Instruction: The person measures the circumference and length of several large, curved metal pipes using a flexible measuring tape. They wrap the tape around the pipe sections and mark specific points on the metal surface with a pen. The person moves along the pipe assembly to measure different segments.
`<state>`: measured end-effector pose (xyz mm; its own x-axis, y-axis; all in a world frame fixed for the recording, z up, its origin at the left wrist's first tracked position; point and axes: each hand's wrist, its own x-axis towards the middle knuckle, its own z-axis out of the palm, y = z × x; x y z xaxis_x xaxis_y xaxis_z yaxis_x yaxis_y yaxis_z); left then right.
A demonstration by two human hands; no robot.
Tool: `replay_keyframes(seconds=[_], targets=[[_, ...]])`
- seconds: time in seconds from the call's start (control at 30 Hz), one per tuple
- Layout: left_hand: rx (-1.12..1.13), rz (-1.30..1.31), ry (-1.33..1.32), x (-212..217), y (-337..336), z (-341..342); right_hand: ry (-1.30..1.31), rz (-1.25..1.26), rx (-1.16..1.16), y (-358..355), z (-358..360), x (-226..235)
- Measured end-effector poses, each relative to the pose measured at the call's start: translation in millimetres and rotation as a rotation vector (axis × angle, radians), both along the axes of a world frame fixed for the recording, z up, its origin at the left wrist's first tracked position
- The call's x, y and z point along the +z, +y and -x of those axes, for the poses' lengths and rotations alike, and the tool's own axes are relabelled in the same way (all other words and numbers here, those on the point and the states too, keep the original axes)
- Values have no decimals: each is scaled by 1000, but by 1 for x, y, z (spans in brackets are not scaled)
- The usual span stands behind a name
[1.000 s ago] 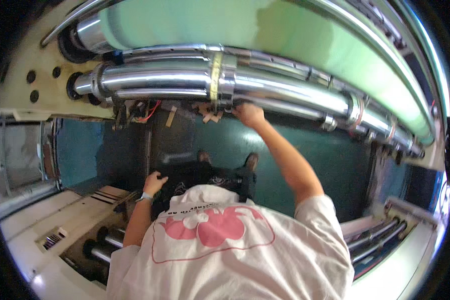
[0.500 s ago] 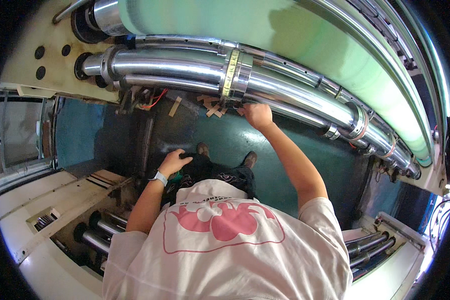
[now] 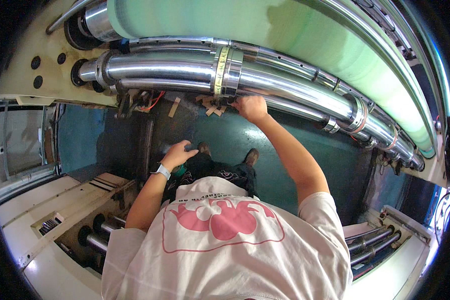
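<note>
My right hand point(image 3: 251, 108) reaches forward to the underside of a shiny steel shaft point(image 3: 165, 67), just right of a metal collar point(image 3: 231, 75) with a yellow measuring strip point(image 3: 220, 71) round it. Its fingers are curled at a small part under the collar. What they grip is hidden. Nearer my body, my left hand point(image 3: 177, 155) hangs in the air over my dark trousers, thumb and fingers apart. A pale watch point(image 3: 162, 172) sits on that wrist.
A large pale green roller point(image 3: 200, 20) spans the far side. Several tan strips point(image 3: 212, 107) lie on the green floor point(image 3: 220, 132) below the collar. An orange wire point(image 3: 156, 101) hangs left of them. Cream machine frames point(image 3: 45, 200) with steel rods point(image 3: 375, 242) stand on both sides behind me.
My left hand has risen slightly forward and its fingers have spread more. My right hand stays by the collar, fingers still curled. The whole view has shifted slightly.
</note>
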<state>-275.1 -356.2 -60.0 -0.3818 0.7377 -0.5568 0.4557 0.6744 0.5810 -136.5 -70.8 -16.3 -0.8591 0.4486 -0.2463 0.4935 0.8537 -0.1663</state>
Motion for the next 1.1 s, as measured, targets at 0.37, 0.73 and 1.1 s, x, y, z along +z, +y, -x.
replay_keyframes(seconds=[0.37, 0.73, 1.1], targets=[[33, 55, -18, 10, -19, 12, -12, 50, 60, -9, 6, -57], [18, 75, -39, 3, -39, 21, 98, 44, 69, -4, 8, -24], [-219, -335, -463, 41, 54, -18, 769, 1550, -214, -155, -8, -29]])
